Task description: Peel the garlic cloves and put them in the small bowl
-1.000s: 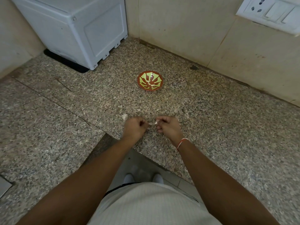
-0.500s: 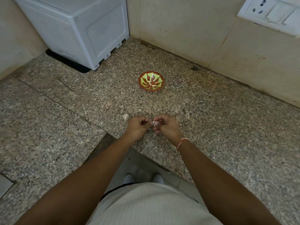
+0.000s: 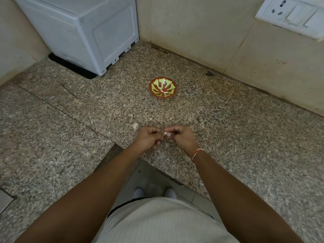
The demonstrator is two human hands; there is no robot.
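1. Left hand [image 3: 147,138] and right hand [image 3: 180,137] close together, fingers curled, both pinching one garlic clove [image 3: 165,133] between them.
2. Just left, garlic bulb [image 3: 135,126] lying on the speckled surface [image 3: 245,134].
3. Further back, small bowl [image 3: 162,87], well apart.

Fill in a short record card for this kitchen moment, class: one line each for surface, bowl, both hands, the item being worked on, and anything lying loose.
surface: speckled granite counter
bowl: small red and green bowl, beyond the hands, with pale pieces inside
left hand: left hand pinches the garlic clove
right hand: right hand pinches the same clove
loose item: pale garlic piece on the counter beside the left hand
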